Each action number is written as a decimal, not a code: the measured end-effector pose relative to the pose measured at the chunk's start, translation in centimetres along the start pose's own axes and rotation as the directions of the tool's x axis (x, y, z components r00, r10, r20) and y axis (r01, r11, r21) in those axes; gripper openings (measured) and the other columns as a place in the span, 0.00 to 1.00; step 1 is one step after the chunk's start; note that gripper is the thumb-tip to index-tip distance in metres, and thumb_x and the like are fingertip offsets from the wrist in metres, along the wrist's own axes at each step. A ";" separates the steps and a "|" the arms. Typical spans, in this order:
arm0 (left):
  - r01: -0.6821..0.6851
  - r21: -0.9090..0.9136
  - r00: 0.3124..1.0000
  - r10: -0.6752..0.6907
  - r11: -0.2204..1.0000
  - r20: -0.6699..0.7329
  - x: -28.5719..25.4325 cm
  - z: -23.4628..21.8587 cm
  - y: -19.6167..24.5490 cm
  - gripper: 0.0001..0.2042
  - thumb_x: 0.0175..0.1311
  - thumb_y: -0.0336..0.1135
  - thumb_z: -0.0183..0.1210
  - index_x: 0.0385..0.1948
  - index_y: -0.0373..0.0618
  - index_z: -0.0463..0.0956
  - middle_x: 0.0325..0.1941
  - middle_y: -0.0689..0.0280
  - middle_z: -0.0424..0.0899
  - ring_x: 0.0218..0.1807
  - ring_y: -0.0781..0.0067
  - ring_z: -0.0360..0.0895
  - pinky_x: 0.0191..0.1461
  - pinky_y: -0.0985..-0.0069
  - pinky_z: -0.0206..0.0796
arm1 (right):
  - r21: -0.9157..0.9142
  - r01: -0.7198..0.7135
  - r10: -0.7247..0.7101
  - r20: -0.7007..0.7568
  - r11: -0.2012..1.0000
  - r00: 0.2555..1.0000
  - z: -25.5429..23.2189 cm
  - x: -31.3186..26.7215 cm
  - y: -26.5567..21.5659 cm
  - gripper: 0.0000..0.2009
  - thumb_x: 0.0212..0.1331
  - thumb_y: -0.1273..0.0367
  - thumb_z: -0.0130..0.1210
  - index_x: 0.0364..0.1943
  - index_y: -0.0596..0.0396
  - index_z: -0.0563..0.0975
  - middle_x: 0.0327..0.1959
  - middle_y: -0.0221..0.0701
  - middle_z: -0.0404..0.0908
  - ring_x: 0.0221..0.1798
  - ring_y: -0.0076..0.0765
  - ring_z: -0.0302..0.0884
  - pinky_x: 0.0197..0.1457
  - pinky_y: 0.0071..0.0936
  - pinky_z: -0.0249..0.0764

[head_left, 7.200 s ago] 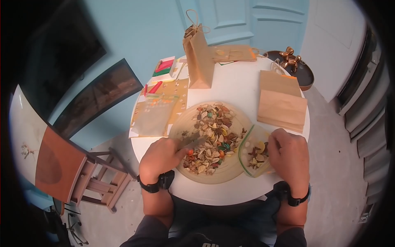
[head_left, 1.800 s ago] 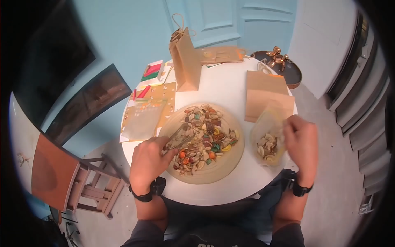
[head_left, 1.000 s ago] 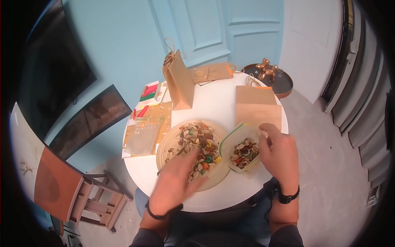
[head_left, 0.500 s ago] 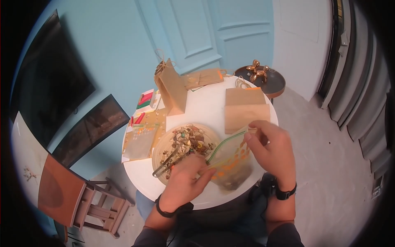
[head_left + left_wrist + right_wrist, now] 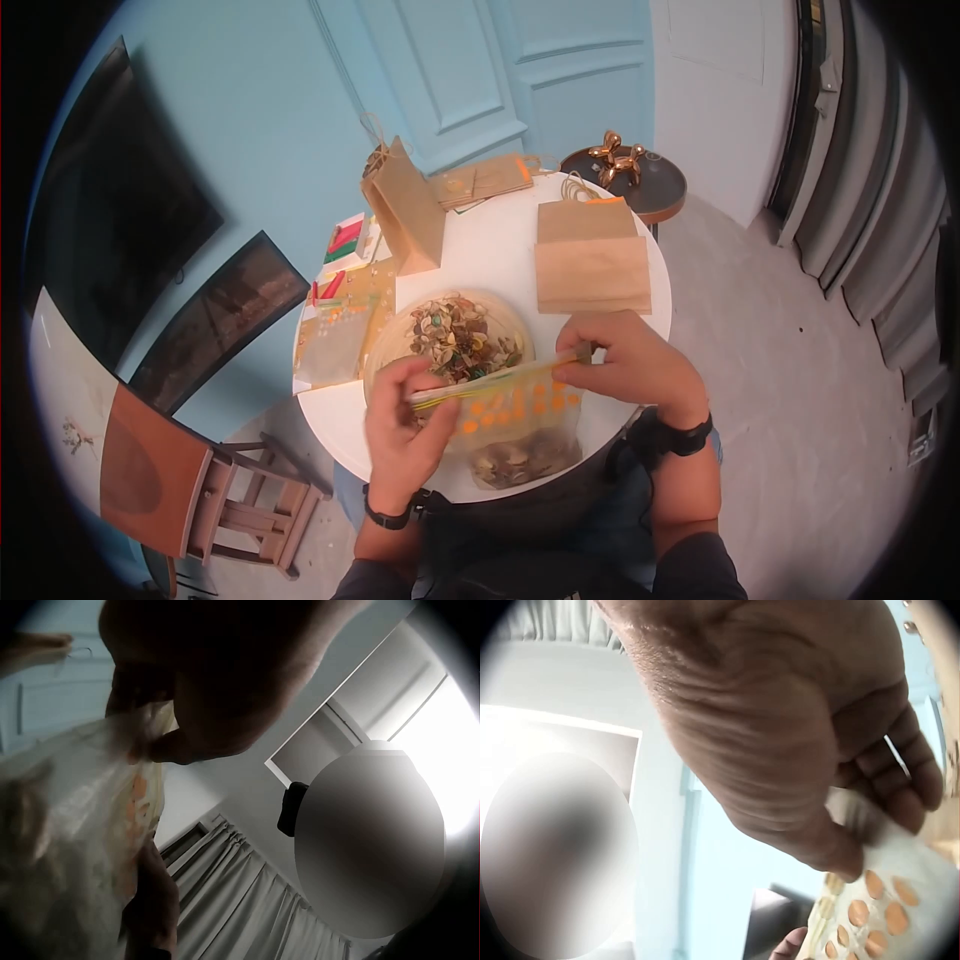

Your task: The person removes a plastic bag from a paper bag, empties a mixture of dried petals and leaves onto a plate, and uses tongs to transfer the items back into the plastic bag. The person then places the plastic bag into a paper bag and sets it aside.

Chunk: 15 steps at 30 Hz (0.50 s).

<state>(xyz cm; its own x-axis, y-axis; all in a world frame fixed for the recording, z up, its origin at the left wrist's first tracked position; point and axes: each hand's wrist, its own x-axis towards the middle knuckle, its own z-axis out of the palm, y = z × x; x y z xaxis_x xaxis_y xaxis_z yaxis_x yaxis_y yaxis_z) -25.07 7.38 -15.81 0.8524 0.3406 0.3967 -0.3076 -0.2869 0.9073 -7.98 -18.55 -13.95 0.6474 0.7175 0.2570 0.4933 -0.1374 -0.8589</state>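
Observation:
A clear zip bag (image 5: 510, 415) with orange dots hangs upright between my hands over the table's near edge, dried potpourri (image 5: 525, 460) gathered in its bottom. My left hand (image 5: 405, 430) pinches its top left corner; the left wrist view shows thumb and fingers on the bag's edge (image 5: 150, 735). At the opposite corner my right hand (image 5: 635, 365) pinches the top edge between thumb and fingers, and in the right wrist view the dotted bag (image 5: 877, 900) hangs below them. Behind it, a round plate (image 5: 385, 345) carries a heap of potpourri (image 5: 455, 330), partly covered by bag and left hand.
A kraft paper bag (image 5: 405, 215) stands at the back left of the white table (image 5: 490, 245). Folded paper bags lie behind it, and another paper bag (image 5: 592, 260) lies at right. A second zip bag (image 5: 335, 345) lies at left beside red sticks (image 5: 330, 287).
My left hand has let go of the tongs, left on the plate, and moved to the bag's other top corner. The bag has come leftward and its mouth is now stretched between both hands.

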 end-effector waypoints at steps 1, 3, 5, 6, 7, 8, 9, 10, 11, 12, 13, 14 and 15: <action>0.081 -0.016 0.997 -0.080 0.997 0.022 0.5 0.2 -0.7 0.27 0.72 0.17 0.71 0.71 0.35 0.72 0.48 0.64 0.87 0.49 0.77 0.85 0.55 0.78 0.79 | -0.110 -0.068 0.067 -0.015 0.992 0.998 0.1 0.4 0.0 0.11 0.68 0.67 0.75 0.44 0.59 0.87 0.36 0.38 0.92 0.39 0.39 0.88 0.44 0.36 0.81; 0.066 -0.015 0.997 -0.065 0.998 0.029 1.2 0.3 -3.0 0.28 0.72 0.16 0.71 0.72 0.37 0.72 0.48 0.66 0.86 0.52 0.79 0.84 0.54 0.80 0.78 | -0.112 -0.094 0.098 0.032 0.989 0.995 0.1 1.1 0.4 0.11 0.68 0.67 0.75 0.44 0.60 0.88 0.37 0.40 0.92 0.39 0.42 0.89 0.45 0.37 0.82; 0.057 0.008 0.998 -0.057 0.998 0.004 0.9 0.3 -4.0 0.29 0.72 0.16 0.71 0.73 0.38 0.72 0.48 0.67 0.86 0.54 0.80 0.84 0.54 0.81 0.78 | -0.120 -0.121 0.129 0.061 0.985 0.990 0.4 1.3 0.6 0.11 0.68 0.67 0.74 0.44 0.61 0.88 0.37 0.41 0.92 0.39 0.44 0.90 0.45 0.39 0.82; 0.098 -0.023 0.995 -0.098 0.995 -0.011 0.8 0.5 -4.0 0.29 0.72 0.16 0.71 0.73 0.39 0.72 0.48 0.67 0.86 0.54 0.80 0.84 0.53 0.81 0.78 | -0.131 -0.129 0.138 0.068 0.983 0.988 0.4 1.3 0.5 0.11 0.68 0.66 0.74 0.45 0.61 0.88 0.37 0.41 0.92 0.39 0.46 0.90 0.45 0.40 0.82; 0.134 -0.055 0.990 -0.136 0.989 -0.026 0.8 0.7 -3.8 0.29 0.72 0.16 0.71 0.74 0.39 0.72 0.48 0.67 0.86 0.54 0.81 0.84 0.53 0.81 0.78 | -0.142 -0.133 0.145 0.073 0.981 0.987 0.4 1.3 0.3 0.12 0.68 0.66 0.74 0.45 0.61 0.88 0.37 0.42 0.92 0.39 0.48 0.90 0.45 0.40 0.83; 0.168 -0.086 0.984 -0.172 0.982 -0.039 0.8 0.9 -3.7 0.29 0.73 0.16 0.71 0.74 0.39 0.72 0.48 0.68 0.86 0.54 0.81 0.84 0.53 0.82 0.78 | -0.175 -0.147 0.161 0.067 0.974 0.985 0.4 1.3 -0.1 0.12 0.68 0.66 0.74 0.46 0.60 0.88 0.39 0.41 0.92 0.42 0.49 0.89 0.48 0.42 0.83; 0.202 -0.115 0.978 -0.207 0.973 -0.033 0.7 1.0 -4.0 0.30 0.73 0.17 0.72 0.74 0.39 0.72 0.49 0.68 0.86 0.55 0.81 0.84 0.54 0.81 0.79 | -0.207 -0.160 0.176 0.060 0.965 0.983 0.4 1.3 -0.5 0.12 0.68 0.65 0.74 0.47 0.59 0.88 0.41 0.41 0.92 0.45 0.51 0.89 0.51 0.43 0.83; 0.234 -0.144 0.970 -0.240 0.961 -0.025 0.4 1.1 -4.5 0.30 0.73 0.17 0.72 0.75 0.39 0.71 0.50 0.68 0.86 0.55 0.81 0.84 0.54 0.81 0.79 | -0.238 -0.174 0.191 0.051 0.956 0.980 0.5 1.2 -0.8 0.12 0.67 0.65 0.73 0.48 0.58 0.89 0.43 0.41 0.92 0.48 0.52 0.89 0.54 0.44 0.83; 0.268 -0.172 0.962 -0.274 0.948 -0.014 0.2 1.2 -4.9 0.31 0.73 0.18 0.72 0.75 0.39 0.71 0.51 0.67 0.86 0.56 0.81 0.84 0.54 0.81 0.80 | -0.290 -0.069 0.076 0.011 0.954 0.997 0.9 1.0 -0.9 0.13 0.67 0.65 0.73 0.49 0.58 0.89 0.45 0.41 0.91 0.51 0.53 0.88 0.58 0.45 0.82; 0.258 -0.172 0.965 -0.263 0.951 -0.005 0.1 1.4 -5.0 0.31 0.73 0.18 0.72 0.76 0.39 0.70 0.52 0.67 0.86 0.56 0.81 0.85 0.55 0.80 0.80 | -0.344 0.031 -0.041 -0.020 0.939 0.999 1.5 0.7 -0.9 0.14 0.66 0.65 0.73 0.50 0.57 0.89 0.48 0.41 0.91 0.54 0.53 0.86 0.62 0.45 0.80; 0.249 -0.172 0.968 -0.252 0.953 0.004 -0.1 1.6 -5.1 0.32 0.73 0.18 0.72 0.76 0.39 0.69 0.54 0.66 0.85 0.57 0.80 0.85 0.55 0.80 0.81 | -0.398 0.127 -0.157 -0.045 0.909 0.987 2.0 0.4 -0.9 0.14 0.66 0.65 0.73 0.51 0.56 0.89 0.50 0.40 0.90 0.57 0.53 0.85 0.66 0.46 0.79; 0.240 -0.172 0.970 -0.242 0.955 0.012 -0.3 1.7 -5.2 0.32 0.73 0.18 0.73 0.76 0.39 0.69 0.55 0.66 0.85 0.57 0.79 0.85 0.56 0.79 0.81 | -0.429 0.167 -0.211 -0.056 0.888 0.976 2.5 0.2 -1.2 0.14 0.66 0.65 0.73 0.52 0.56 0.89 0.51 0.40 0.89 0.59 0.52 0.84 0.69 0.46 0.77; 0.208 -0.153 0.978 -0.208 0.966 0.014 -0.5 1.9 -5.3 0.32 0.73 0.18 0.73 0.77 0.39 0.68 0.57 0.65 0.85 0.58 0.78 0.85 0.57 0.79 0.82 | -0.461 0.206 -0.264 -0.065 0.863 0.962 3.1 0.2 -1.5 0.14 0.66 0.66 0.72 0.52 0.55 0.89 0.52 0.40 0.88 0.60 0.51 0.83 0.71 0.47 0.76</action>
<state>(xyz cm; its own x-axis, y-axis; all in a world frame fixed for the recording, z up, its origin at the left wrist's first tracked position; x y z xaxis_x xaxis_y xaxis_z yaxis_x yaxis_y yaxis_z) -23.08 7.07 -21.12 0.9036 0.3801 0.1974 -0.1849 -0.0695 0.9803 -10.43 -16.05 -13.95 0.5302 0.6827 0.5028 0.8270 -0.2855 -0.4844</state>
